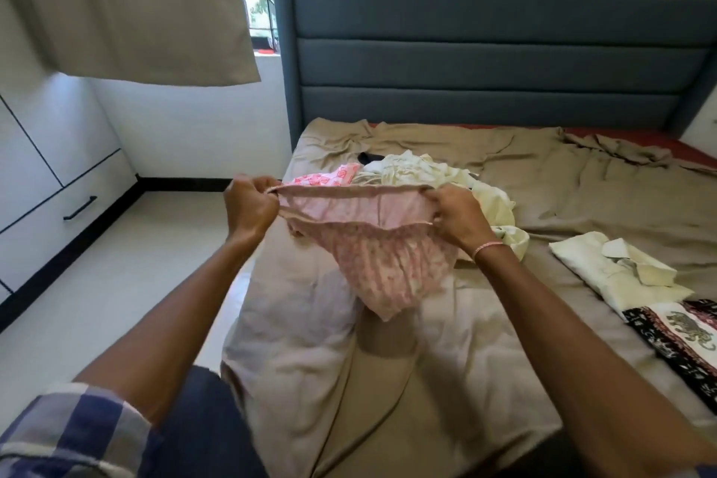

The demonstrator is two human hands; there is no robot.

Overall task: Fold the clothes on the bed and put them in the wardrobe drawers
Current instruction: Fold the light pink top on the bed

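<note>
Head view: left hand [248, 208] and right hand [458, 215] each pinch an end of the pink garment's [372, 260] waistband, stretched crosswise above the bed [582, 206].

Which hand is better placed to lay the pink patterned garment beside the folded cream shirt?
Probably right: right hand grips the pink patterned garment nearer the folded cream shirt; left hand holds the far end.
</note>
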